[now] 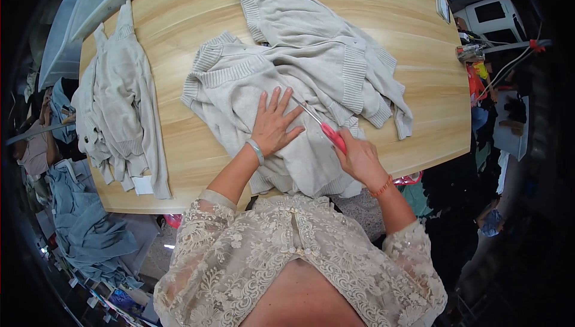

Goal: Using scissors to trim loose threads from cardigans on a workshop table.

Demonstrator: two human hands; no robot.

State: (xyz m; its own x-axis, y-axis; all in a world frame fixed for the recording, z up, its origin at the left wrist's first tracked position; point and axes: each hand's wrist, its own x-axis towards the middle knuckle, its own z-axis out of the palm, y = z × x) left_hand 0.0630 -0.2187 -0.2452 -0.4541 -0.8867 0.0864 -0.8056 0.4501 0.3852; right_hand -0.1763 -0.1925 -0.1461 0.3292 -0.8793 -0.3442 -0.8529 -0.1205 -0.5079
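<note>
A cream knitted sweater (pixel 299 81) lies spread and bunched across the middle of a light wooden table (pixel 191 21). My left hand (pixel 272 124) presses flat on the sweater, fingers spread, a pale bracelet at the wrist. My right hand (pixel 359 159) grips red-handled scissors (pixel 323 126) whose metal blades point up and left onto the knit, just right of my left fingers. An orange bracelet sits on my right wrist.
A pile of similar cream knitwear (pixel 120 105) lies at the table's left end with a white tag. Blue-grey garments (pixel 84 225) heap on the floor at left. A white chair (pixel 491 18) and cluttered items stand at right. A small card (pixel 442 8) lies on the table's far right.
</note>
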